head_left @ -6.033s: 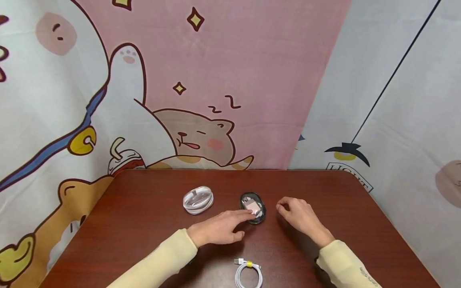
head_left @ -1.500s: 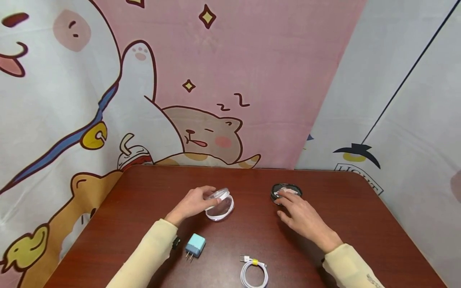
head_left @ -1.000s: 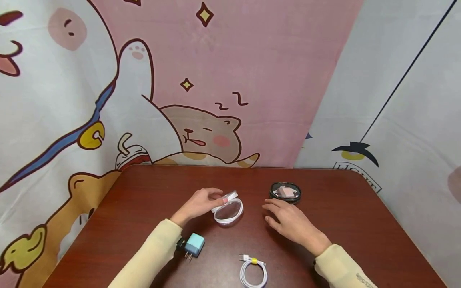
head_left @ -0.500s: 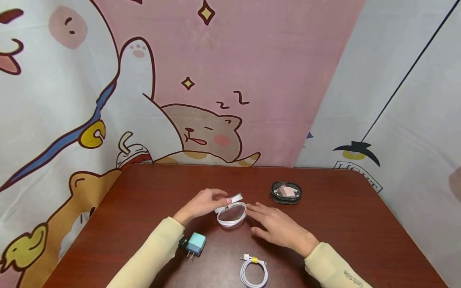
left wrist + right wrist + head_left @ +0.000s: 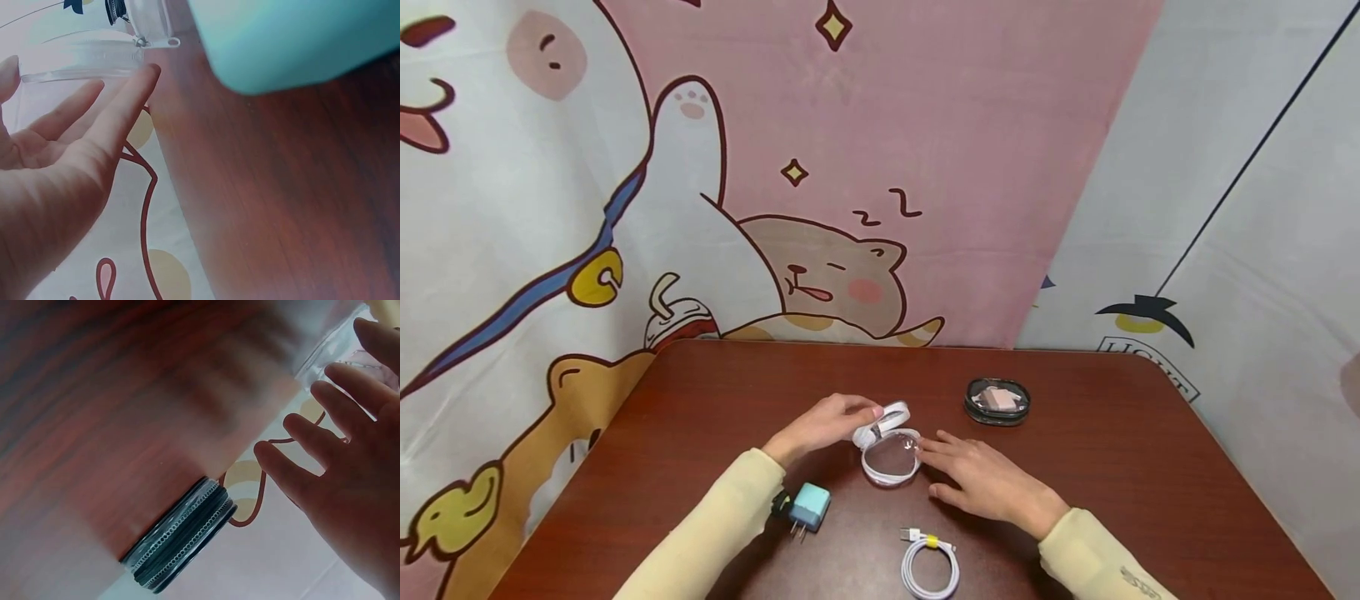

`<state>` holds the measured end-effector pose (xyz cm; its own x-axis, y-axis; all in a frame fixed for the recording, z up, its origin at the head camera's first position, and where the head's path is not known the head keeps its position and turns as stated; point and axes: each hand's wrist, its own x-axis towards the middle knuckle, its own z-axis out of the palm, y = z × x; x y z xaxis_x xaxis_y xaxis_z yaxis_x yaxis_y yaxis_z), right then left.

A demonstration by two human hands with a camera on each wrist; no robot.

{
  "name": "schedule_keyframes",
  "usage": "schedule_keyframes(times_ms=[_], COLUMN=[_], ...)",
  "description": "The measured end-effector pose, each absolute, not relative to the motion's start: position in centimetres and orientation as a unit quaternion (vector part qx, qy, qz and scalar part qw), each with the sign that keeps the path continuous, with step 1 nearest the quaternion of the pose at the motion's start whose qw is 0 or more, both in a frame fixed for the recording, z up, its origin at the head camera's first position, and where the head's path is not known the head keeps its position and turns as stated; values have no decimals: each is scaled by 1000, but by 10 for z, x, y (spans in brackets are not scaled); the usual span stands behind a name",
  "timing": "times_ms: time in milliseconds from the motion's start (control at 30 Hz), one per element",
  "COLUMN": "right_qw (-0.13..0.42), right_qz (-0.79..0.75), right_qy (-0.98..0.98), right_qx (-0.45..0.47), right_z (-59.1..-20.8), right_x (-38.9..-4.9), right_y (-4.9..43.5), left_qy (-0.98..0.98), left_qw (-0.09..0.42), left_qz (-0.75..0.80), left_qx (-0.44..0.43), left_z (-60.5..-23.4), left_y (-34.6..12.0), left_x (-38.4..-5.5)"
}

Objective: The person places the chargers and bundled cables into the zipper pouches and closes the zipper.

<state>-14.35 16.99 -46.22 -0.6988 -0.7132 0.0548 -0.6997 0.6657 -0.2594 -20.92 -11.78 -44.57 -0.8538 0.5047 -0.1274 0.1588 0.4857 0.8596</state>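
Observation:
A small clear zip pouch with white edging (image 5: 889,481) lies on the table, its lid (image 5: 893,414) raised. The left hand (image 5: 823,423) holds that lid between thumb and fingers; in the left wrist view the fingers (image 5: 112,119) lie under the clear lid (image 5: 87,56). At the pouch's right edge is the right hand (image 5: 992,479), its spread fingertips touching or almost touching it. A blue plug-in charger (image 5: 810,502) lies near the left wrist, prongs toward the front. A white USB cable (image 5: 907,571) lies coiled at the front with a yellow tie.
A clear zip pouch with black edging (image 5: 997,402) stands at the back right, with pink and white things inside. The dark red-brown table (image 5: 1120,467) ends at the back against a cartoon-printed cloth (image 5: 955,167).
The black-edged pouch has moved back and right, and the blue charger has come into sight. The white-edged pouch has shifted right and opened. The right hand has left the black-edged pouch for it.

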Motion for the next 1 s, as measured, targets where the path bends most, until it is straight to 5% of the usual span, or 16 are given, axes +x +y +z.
schedule_keyframes(times_ms=[300,667,1000], right_qw=[26,-82,-38], right_qz=[-125,-145,-182], right_qy=[912,916,909], right_qx=[-389,-364,-372], right_z=[-463,-461,-461], right_x=[-140,-126,-92], right_y=[173,177,175], left_qy=[788,823,845], left_qw=[245,226,205], left_qz=[530,476,436], left_qx=[197,213,232], left_z=[-447,-445,-447], left_y=[-120,-118,-118], left_x=[-214,-213,-209])
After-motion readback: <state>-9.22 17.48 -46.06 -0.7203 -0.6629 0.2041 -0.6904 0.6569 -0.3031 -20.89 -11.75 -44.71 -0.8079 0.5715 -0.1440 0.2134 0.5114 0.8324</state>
